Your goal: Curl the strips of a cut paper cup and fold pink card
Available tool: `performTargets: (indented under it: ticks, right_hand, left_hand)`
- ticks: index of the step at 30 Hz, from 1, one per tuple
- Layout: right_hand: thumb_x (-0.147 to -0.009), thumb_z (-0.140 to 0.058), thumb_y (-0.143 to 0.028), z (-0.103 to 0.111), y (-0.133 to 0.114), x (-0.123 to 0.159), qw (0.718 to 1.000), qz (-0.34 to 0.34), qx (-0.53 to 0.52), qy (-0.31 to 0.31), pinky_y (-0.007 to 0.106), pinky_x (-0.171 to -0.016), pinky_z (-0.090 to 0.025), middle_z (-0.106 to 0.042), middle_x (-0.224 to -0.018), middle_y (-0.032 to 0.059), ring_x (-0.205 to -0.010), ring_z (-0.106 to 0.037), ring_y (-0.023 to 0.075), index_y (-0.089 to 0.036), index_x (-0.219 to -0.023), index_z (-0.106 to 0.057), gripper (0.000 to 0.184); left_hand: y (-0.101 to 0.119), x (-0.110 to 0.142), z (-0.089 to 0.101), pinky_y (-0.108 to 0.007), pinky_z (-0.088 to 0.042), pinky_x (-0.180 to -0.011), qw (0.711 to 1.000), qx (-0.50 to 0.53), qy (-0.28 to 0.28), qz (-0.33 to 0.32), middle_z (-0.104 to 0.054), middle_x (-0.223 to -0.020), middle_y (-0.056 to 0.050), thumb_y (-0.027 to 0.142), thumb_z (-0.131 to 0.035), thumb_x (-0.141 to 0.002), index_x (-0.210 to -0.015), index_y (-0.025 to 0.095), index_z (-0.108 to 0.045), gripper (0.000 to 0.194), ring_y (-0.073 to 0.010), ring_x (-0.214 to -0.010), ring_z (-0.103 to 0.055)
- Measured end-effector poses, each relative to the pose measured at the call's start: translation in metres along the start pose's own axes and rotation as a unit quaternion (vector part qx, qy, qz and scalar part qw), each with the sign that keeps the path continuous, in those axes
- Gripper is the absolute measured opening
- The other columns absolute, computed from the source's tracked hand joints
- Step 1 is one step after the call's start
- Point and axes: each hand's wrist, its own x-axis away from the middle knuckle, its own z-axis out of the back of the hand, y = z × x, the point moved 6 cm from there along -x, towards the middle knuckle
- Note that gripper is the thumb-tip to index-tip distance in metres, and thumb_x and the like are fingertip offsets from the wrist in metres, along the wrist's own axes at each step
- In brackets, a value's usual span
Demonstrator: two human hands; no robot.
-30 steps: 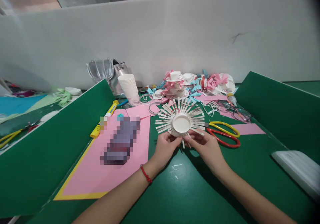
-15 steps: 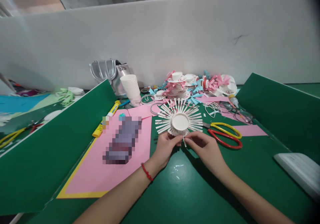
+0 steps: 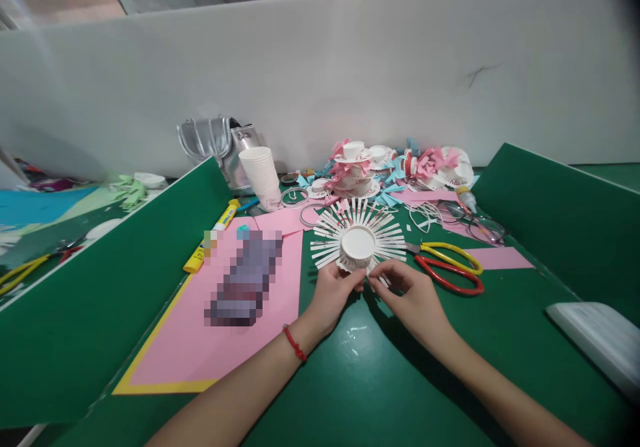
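A white paper cup (image 3: pixel 358 242) is cut into many narrow strips that fan out around its round base like rays. My left hand (image 3: pixel 336 294) grips the near edge of the cup between thumb and fingers; a red cord bracelet is on that wrist. Beside it, my right hand (image 3: pixel 403 290) pinches at the cup's near strips with thumb and forefinger. Some near strips are hidden by the fingers. Scissors (image 3: pixel 450 267) with one yellow and one red handle lie just right of the cup.
Pink paper (image 3: pixel 200 340) on a yellow sheet lies left, with a pixelated object (image 3: pixel 245 277) on it and a glue stick (image 3: pixel 213 234). Behind stand stacked paper cups (image 3: pixel 261 175), a silver bag (image 3: pixel 215 144) and paper flower crafts (image 3: pixel 355 167). Green dividers (image 3: pixel 125 280) flank the table.
My right fingers have shifted slightly at the near strips, and a strip that hung down below them no longer shows there. My left hand keeps its hold.
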Motion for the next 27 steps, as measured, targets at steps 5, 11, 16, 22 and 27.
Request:
performTargets:
  ticks: [5, 11, 16, 22, 27]
  right_hand:
    - [-0.071, -0.054, -0.024, -0.001, 0.001, 0.001, 1.000, 0.008, 0.012, -0.004, 0.027, -0.058, -0.046, -0.062, -0.068, 0.0038, -0.061, -0.056, 0.0159, -0.018, -0.071, -0.057, 0.007]
    - [-0.071, -0.054, -0.018, -0.005, -0.013, 0.007, 0.976, 0.130, 0.169, -0.042, 0.027, -0.059, -0.045, -0.058, -0.083, 0.0046, -0.069, -0.055, 0.0164, -0.020, -0.087, -0.055, 0.016]
    - [-0.077, -0.048, -0.017, -0.004, -0.026, 0.014, 0.915, 0.231, 0.331, -0.005, 0.027, -0.059, -0.042, -0.052, -0.092, 0.0085, -0.072, -0.051, 0.0168, -0.019, -0.085, -0.060, 0.014]
    - [-0.080, -0.047, -0.017, 0.000, -0.038, 0.019, 0.870, 0.284, 0.396, 0.074, 0.028, -0.059, -0.036, -0.053, -0.087, 0.0087, -0.067, -0.045, 0.0162, -0.018, -0.071, -0.061, 0.017]
    - [-0.082, -0.046, -0.017, 0.000, -0.040, 0.020, 0.877, 0.275, 0.383, 0.087, 0.031, -0.063, -0.036, -0.053, -0.091, 0.0100, -0.073, -0.047, 0.0187, -0.017, -0.076, -0.059, 0.014]
  left_hand:
    - [-0.001, 0.000, 0.001, -0.020, -0.036, -0.049, 1.000, -0.005, 0.007, 0.005, -0.053, -0.057, 0.002, 0.022, -0.066, -0.060, -0.063, 0.012, -0.057, 0.014, -0.0077, -0.051, -0.045]
    - [-0.001, -0.001, 0.003, -0.021, -0.036, -0.049, 0.999, -0.006, 0.032, 0.000, -0.053, -0.054, 0.002, 0.023, -0.065, -0.060, -0.061, 0.012, -0.057, 0.014, -0.0081, -0.050, -0.044]
    - [0.000, -0.002, 0.004, -0.021, -0.035, -0.049, 0.999, 0.005, 0.041, 0.001, -0.050, -0.050, 0.003, 0.022, -0.064, -0.060, -0.056, 0.013, -0.053, 0.016, -0.0081, -0.049, -0.044]
    - [0.001, -0.001, 0.004, -0.022, -0.034, -0.049, 0.998, -0.043, 0.037, -0.021, -0.049, -0.049, 0.003, 0.024, -0.063, -0.062, -0.053, 0.014, -0.050, 0.018, -0.0085, -0.049, -0.042]
    - [0.005, 0.001, 0.002, -0.022, -0.035, -0.050, 0.991, -0.125, 0.039, -0.040, -0.050, -0.054, 0.001, 0.024, -0.059, -0.064, -0.059, 0.013, -0.052, 0.014, -0.0101, -0.052, -0.044]
